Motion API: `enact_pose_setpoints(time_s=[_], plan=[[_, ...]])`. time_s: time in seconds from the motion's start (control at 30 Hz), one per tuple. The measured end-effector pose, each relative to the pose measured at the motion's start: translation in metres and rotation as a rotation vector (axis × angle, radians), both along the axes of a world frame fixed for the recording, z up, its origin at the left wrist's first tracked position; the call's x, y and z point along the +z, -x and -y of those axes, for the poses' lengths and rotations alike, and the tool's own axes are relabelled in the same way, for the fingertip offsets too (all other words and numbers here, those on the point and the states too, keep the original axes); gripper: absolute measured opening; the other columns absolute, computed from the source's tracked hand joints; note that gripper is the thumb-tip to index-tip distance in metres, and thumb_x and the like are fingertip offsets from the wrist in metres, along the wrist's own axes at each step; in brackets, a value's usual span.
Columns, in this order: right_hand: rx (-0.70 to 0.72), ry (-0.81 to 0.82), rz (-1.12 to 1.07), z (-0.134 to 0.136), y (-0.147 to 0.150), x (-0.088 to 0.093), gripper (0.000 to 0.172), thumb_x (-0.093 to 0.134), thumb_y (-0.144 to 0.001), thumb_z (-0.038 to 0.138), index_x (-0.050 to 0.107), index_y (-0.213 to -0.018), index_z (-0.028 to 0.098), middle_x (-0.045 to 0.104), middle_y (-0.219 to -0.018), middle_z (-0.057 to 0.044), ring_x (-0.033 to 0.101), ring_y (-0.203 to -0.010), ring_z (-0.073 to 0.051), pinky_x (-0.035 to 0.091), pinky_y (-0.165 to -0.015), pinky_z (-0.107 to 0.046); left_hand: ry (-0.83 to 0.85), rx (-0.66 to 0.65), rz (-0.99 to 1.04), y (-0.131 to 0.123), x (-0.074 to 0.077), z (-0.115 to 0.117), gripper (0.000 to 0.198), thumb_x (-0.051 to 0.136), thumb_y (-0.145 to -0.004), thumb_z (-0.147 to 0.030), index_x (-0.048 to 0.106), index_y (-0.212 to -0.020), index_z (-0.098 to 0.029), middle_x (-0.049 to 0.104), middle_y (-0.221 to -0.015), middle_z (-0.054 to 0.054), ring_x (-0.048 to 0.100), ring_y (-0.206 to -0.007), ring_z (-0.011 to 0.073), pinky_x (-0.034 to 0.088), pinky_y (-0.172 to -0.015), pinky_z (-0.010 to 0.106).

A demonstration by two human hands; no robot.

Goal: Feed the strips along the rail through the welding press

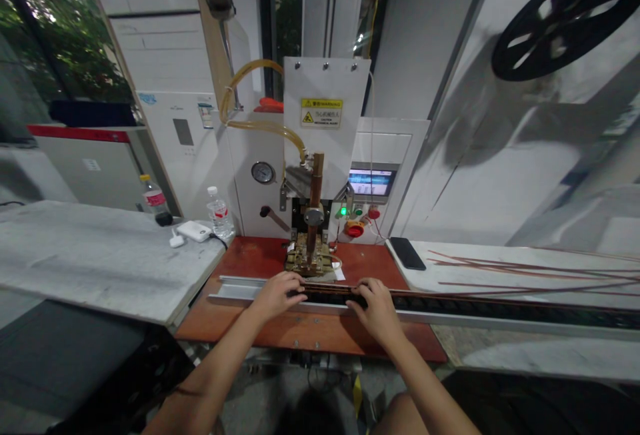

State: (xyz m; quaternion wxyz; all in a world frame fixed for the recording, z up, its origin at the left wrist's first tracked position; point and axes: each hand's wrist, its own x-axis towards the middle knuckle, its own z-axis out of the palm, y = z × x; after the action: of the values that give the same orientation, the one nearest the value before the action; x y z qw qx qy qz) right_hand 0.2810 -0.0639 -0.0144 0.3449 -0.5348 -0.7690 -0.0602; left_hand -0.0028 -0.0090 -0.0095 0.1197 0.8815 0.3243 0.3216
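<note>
L hand (280,292) & R hand (376,307) apart, fingers curled down on copper strip (330,286); pinch or press, can't tell. Strip lies in alu rail (235,288), just before press electrode (317,178). Phone (407,253) off to R.

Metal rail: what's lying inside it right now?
A dark strip and a thin copper strip run along the metal rail. The left hand and right hand cover the stretches beneath them, so nothing shows there.

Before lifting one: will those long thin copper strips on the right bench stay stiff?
Probably not: the copper strips are very long and thin, so likely to sag. Probably light too. They cross one another, so one may drag others.
</note>
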Motion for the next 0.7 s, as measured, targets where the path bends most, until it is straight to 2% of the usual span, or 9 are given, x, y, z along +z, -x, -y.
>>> enact_pose_setpoints(time_s=[0.07, 0.13, 0.3, 0.43, 0.7], plan=[[0.014, 0.067, 0.047, -0.001, 0.002, 0.010, 0.016, 0.066, -0.075, 0.031, 0.061, -0.088, 0.022, 0.056, -0.095, -0.007, 0.050, -0.090, -0.023, 0.040, -0.078, -0.037, 0.000, 0.002, 0.002, 0.000, 0.000, 0.000, 0.017, 0.060, -0.080, -0.037, 0.064, -0.079, -0.020, 0.064, -0.099, 0.004, 0.057, -0.092, 0.0153, 0.045, -0.082, 0.029], [0.048, 0.109, 0.094, -0.003, 0.008, 0.019, 0.028, 0.068, -0.072, 0.034, 0.060, -0.097, 0.024, 0.057, -0.098, -0.007, 0.051, -0.093, -0.024, 0.039, -0.079, -0.036, -0.001, 0.006, 0.005, 0.000, -0.001, 0.000, 0.018, 0.061, -0.079, -0.038, 0.064, -0.079, -0.020, 0.064, -0.098, 0.004, 0.057, -0.092, 0.0151, 0.045, -0.082, 0.029], [0.128, 0.183, 0.203, -0.010, 0.038, 0.031, 0.051, 0.070, -0.068, 0.049, 0.055, -0.111, 0.026, 0.058, -0.106, -0.007, 0.052, -0.100, -0.025, 0.036, -0.086, -0.037, -0.005, 0.018, 0.004, 0.000, -0.002, -0.001, 0.018, 0.061, -0.079, -0.038, 0.064, -0.080, -0.020, 0.064, -0.099, 0.003, 0.057, -0.092, 0.0148, 0.045, -0.082, 0.028], [0.142, 0.255, 0.328, -0.017, 0.066, 0.034, 0.065, 0.067, -0.064, 0.061, 0.052, -0.116, 0.025, 0.058, -0.109, -0.008, 0.050, -0.105, -0.026, 0.034, -0.089, -0.038, 0.007, 0.013, -0.006, 0.000, -0.002, 0.000, 0.018, 0.061, -0.079, -0.038, 0.065, -0.082, -0.020, 0.064, -0.100, 0.003, 0.057, -0.094, 0.0144, 0.044, -0.083, 0.027], [0.109, 0.251, 0.427, -0.028, 0.098, 0.028, 0.071, 0.065, -0.060, 0.068, 0.051, -0.112, 0.023, 0.058, -0.101, -0.008, 0.053, -0.097, -0.027, 0.038, -0.083, -0.039, 0.023, 0.034, -0.017, 0.000, -0.002, 0.001, 0.019, 0.060, -0.080, -0.038, 0.067, -0.082, -0.021, 0.064, -0.100, 0.003, 0.057, -0.094, 0.0139, 0.044, -0.084, 0.026]])
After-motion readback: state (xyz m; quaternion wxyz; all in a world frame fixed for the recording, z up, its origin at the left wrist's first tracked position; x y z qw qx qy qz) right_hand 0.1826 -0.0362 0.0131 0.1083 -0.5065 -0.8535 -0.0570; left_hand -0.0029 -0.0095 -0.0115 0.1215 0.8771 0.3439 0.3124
